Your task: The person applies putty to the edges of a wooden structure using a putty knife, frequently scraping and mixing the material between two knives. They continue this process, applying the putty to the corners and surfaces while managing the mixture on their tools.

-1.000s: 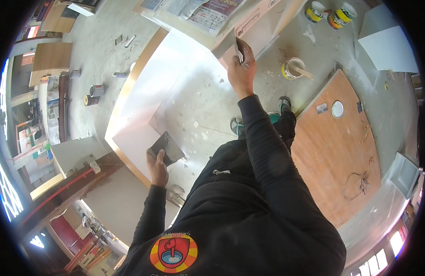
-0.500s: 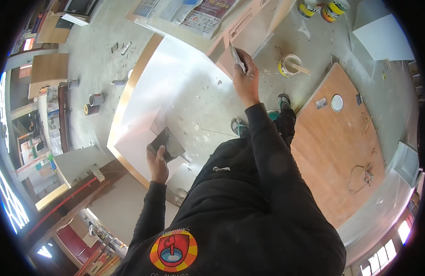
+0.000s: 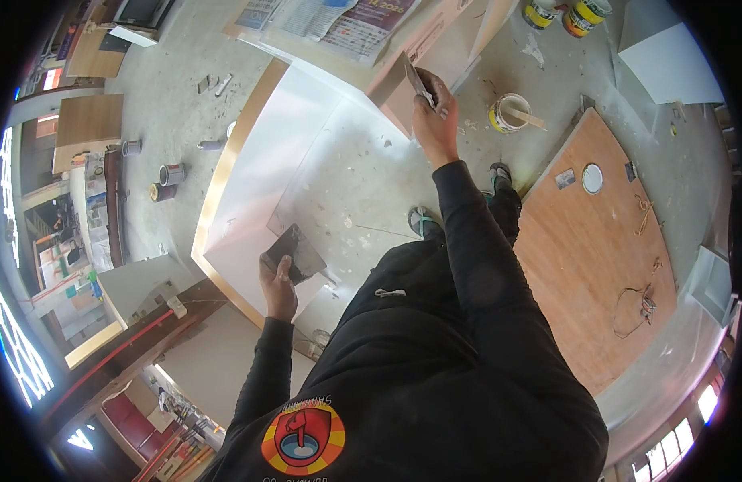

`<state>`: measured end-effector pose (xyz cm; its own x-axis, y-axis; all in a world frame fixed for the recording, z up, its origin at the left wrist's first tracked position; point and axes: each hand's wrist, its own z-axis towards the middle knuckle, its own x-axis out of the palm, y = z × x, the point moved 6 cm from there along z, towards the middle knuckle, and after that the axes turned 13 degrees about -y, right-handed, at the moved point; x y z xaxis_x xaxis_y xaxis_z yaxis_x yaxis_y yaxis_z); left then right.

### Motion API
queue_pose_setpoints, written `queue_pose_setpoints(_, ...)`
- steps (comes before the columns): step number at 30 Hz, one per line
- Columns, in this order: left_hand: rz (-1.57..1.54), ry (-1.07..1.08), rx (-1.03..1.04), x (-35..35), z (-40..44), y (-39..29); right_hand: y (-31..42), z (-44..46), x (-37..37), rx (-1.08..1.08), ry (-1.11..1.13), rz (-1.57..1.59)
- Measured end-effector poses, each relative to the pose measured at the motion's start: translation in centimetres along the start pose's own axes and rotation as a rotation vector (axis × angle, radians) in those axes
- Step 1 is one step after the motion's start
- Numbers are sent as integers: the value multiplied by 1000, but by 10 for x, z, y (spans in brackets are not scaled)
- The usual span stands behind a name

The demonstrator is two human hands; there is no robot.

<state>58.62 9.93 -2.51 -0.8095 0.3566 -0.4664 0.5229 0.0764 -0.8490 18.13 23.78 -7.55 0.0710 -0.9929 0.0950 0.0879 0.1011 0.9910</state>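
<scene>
My left hand (image 3: pixel 279 291) grips a dark, flat, square scraper plate (image 3: pixel 304 254), thumb on its face, held out beside the white cabinet (image 3: pixel 262 173) with wood-coloured edging. In my right hand (image 3: pixel 438 122) is a thin putty scraper (image 3: pixel 414 79), pinched with its blade pointing away from me. The blade is close to the pinkish side panel (image 3: pixel 393 95) of a furniture piece; I cannot tell whether it touches. Newspaper (image 3: pixel 359 30) covers the top of that piece. To the right of my right hand, an open tub (image 3: pixel 497 120) of pale paste stands on the floor with a stick in it.
A large plywood board (image 3: pixel 588 273) lies to the right, with a round white lid (image 3: pixel 592 179) and a coil of wire on it. Two yellow-labelled cans (image 3: pixel 585 19) stand at the far right. More tins (image 3: pixel 171 174) stand on the left floor. My sandalled feet are near the middle.
The view has shifted slightly, moving most surroundings a little to the right. My right hand and scraper appear slightly further right, still near the pinkish panel. Both hands keep their grip.
</scene>
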Motion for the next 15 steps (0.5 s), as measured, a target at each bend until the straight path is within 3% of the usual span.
queue_pose_setpoints(5, 186, 0, 112, -1, -3, -14, 10, -10, 10, -114, -74, -53)
queue_pose_setpoints(15, -32, -4, -14, 0, 5, 6, 13, -50, 22, -193, -53, -135)
